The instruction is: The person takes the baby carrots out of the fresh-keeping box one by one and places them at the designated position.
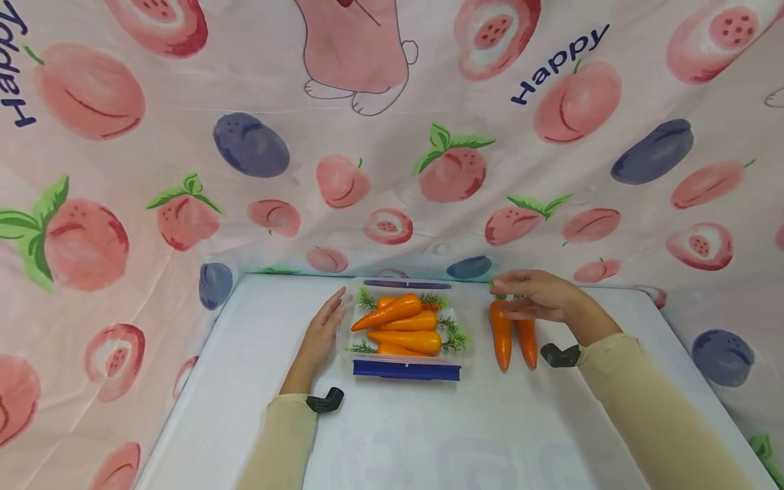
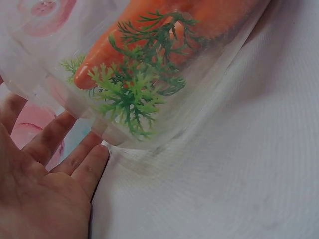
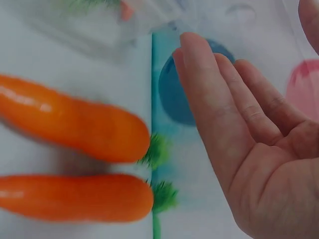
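Note:
A clear plastic container (image 1: 468, 340) with blue clips stands at the table's back edge, holding several orange carrots (image 1: 407, 340) and green sprigs (image 1: 453, 333). My left hand (image 1: 320, 337) rests its extended fingers against the container's left side; the left wrist view shows the fingertips (image 2: 97, 154) at the clear wall. To the right of the container, two carrots (image 1: 501, 337) with short green tops lie side by side on the table. Above their top ends hovers my right hand (image 1: 535, 294), fingers mostly straight. In the right wrist view the right hand (image 3: 259, 134) holds nothing.
The white table (image 1: 392, 435) ends at the back against a hanging pink cloth (image 1: 392, 150) printed with fruit. A blue clip flap (image 1: 407, 370) sticks out from the container's front. Black wrist cameras (image 1: 327, 400) sit on both wrists.

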The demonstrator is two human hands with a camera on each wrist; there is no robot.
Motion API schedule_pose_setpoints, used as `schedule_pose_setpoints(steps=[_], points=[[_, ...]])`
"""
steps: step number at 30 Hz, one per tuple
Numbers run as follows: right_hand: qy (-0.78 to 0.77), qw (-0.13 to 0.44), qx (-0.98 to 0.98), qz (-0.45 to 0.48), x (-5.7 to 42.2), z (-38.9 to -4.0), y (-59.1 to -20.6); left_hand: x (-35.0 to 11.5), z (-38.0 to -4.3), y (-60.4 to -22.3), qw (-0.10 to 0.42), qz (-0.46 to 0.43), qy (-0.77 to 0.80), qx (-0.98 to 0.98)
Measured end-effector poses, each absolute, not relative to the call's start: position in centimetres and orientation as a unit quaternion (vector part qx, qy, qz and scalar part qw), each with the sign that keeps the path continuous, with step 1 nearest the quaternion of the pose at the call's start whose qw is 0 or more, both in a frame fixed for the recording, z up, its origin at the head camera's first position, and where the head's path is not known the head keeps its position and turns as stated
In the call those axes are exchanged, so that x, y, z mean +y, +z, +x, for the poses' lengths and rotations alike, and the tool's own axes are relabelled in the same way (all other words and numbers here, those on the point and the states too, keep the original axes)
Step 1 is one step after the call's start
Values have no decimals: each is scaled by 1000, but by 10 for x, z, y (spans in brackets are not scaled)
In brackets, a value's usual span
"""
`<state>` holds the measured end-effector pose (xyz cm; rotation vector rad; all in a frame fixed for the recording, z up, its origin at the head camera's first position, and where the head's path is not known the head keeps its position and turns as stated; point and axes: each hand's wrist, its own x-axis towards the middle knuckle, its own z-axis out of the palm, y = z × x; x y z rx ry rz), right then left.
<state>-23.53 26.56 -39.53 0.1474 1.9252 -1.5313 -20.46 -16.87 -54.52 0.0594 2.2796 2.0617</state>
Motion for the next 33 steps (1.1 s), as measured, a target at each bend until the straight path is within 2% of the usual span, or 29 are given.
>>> schedule_pose_setpoints(steps=[17,27,33], points=[[-540,361,760,2,198,-251,-380,-170,-205,-550,43,13,669,742],[-530,373,761,-16,173,-257,-389,-170,-206,-548,40,18,670,741],[-515,355,779,-39,158,-259,-395,-170,-206,-547,39,24,673,738]])
